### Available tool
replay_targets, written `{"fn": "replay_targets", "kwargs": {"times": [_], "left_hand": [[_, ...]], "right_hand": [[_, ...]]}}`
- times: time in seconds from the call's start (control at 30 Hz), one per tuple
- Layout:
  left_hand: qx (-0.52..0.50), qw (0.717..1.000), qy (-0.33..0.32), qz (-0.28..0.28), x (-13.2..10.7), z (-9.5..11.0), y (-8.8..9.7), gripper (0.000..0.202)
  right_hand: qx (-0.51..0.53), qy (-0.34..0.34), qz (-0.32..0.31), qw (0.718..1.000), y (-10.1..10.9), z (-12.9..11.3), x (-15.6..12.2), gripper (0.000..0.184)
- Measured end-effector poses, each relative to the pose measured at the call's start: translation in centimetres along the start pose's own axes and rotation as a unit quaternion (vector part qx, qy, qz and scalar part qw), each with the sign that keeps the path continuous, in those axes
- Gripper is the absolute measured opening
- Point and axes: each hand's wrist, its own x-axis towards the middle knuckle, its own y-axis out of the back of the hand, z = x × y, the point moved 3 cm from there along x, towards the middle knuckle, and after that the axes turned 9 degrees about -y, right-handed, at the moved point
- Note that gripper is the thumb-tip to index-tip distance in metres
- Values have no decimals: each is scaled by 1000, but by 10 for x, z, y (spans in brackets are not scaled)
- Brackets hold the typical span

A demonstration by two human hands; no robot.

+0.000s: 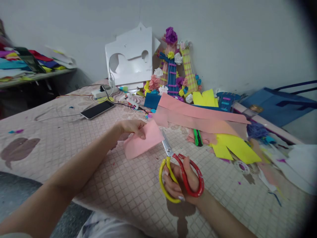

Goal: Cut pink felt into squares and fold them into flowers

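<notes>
My left hand pinches a small pink sheet of paper by its upper left edge and holds it just above the patterned tablecloth. My right hand grips a pair of scissors with one yellow and one red handle loop, fingers through the loops. The steel blades point up and left and meet the pink sheet's right edge.
Long pink strips, yellow sheets and a green cutter lie to the right. A phone and a power strip sit at the back left. Decorated paper crafts lean on the wall. A blue bag lies far right.
</notes>
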Motion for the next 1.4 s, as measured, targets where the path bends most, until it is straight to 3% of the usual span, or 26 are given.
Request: {"fn": "replay_targets", "kwargs": {"times": [0.27,0.53,1.0,1.4], "left_hand": [[-14,1000,0,-6,-3,1,2,35],[-28,1000,0,1,-4,-1,5,38],[13,1000,4,-10,0,7,-7,41],[8,1000,4,-16,-2,2,-2,38]], "right_hand": [[28,5,-18,999,0,0,0,69],[18,-1,10,1000,2,2,1,61],[-2,-9,-6,1000,-1,3,0,74],[-5,-2,13,1000,1,1,0,67]]}}
